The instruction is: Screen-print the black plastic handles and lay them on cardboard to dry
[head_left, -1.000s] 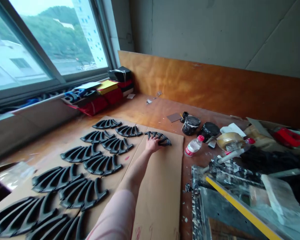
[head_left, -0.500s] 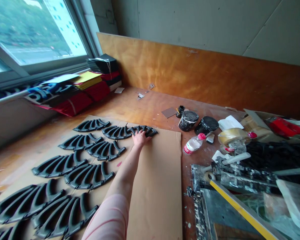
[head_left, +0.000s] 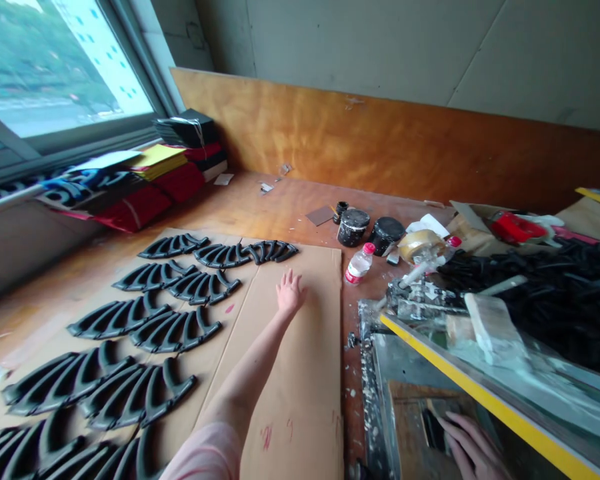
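Observation:
Fan-like groups of black, curved, tube-shaped pieces (head_left: pixel 205 285) lie in rows on a brown cardboard sheet (head_left: pixel 300 373). My left hand (head_left: pixel 290 293) is over the sheet, just below the small group at the far right (head_left: pixel 273 251). Its fingers are spread and nothing is in them. At the lower right my right hand (head_left: pixel 473 443) reaches under a yellow-edged frame (head_left: pixel 460 377). Its fingertips meet a black piece (head_left: pixel 434 430) lying on a wooden board (head_left: pixel 407 407). The thumb is out of sight.
Two black tubs (head_left: pixel 353 227) and a red-capped bottle (head_left: pixel 360 264) stand beyond the cardboard's right side. A dark heap of black pieces (head_left: pixel 545 300) is at the right. Red, black and yellow stacked sheets (head_left: pixel 160 160) lie beneath the window.
My left hand has left the far black group and drawn back toward me, fingers opening. My right hand has come into view at the lower right. The view has shifted rightward.

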Action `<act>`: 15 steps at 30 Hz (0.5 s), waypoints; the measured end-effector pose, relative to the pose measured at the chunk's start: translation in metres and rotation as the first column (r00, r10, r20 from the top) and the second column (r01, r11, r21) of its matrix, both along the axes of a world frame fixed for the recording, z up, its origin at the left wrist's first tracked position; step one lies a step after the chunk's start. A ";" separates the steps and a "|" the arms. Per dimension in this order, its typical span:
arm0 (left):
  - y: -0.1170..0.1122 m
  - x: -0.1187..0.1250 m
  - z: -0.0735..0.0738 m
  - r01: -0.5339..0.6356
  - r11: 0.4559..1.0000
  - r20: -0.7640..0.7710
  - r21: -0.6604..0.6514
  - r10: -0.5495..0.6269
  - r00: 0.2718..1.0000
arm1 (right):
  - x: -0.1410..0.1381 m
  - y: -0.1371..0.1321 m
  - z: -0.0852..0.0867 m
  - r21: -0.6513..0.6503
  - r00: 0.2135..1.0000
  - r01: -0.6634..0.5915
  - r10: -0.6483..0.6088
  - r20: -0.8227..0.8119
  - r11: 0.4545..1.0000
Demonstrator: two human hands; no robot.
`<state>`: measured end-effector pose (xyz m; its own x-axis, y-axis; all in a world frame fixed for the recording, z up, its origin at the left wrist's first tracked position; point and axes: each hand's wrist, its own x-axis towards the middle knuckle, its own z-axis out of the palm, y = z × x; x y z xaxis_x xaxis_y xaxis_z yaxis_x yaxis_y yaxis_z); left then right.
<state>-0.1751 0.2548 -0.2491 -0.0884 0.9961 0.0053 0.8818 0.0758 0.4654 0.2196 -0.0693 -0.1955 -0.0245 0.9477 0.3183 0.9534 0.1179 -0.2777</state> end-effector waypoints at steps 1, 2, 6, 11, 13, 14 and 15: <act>-0.015 0.009 0.005 0.024 1.000 0.042 0.006 -0.024 0.999 | -0.003 -0.001 0.002 -0.010 1.000 -0.018 0.018 0.018 1.000; -0.029 0.018 0.013 0.046 0.999 0.093 0.015 -0.047 0.995 | -0.005 -0.002 0.005 -0.022 0.999 -0.036 0.037 0.029 0.999; -0.082 0.054 0.064 0.094 0.995 0.390 0.040 -0.102 0.915 | -0.007 -0.005 0.009 -0.075 0.995 -0.094 0.095 0.016 0.993; -0.147 0.107 0.164 0.097 0.982 0.724 0.162 -0.185 0.664 | 0.011 -0.002 0.007 -0.119 0.971 -0.240 0.239 -0.023 0.963; -0.171 0.131 0.200 0.058 0.974 0.797 0.219 -0.213 0.566 | 0.014 0.003 0.007 -0.127 0.944 -0.329 0.331 -0.008 0.936; -0.182 0.143 0.214 0.032 0.971 0.826 0.237 -0.219 0.520 | 0.014 0.006 0.007 -0.138 0.920 -0.387 0.391 0.004 0.912; -0.192 0.154 0.225 0.000 0.968 0.849 0.252 -0.221 0.480 | 0.013 0.008 0.006 -0.155 0.890 -0.449 0.456 0.013 0.880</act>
<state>-0.0211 0.0626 -0.0242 -0.0475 0.9829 0.1781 0.0144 -0.1776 0.9840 0.2324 -0.0613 -0.1894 -0.4734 0.8648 0.1672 0.8183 0.5020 -0.2800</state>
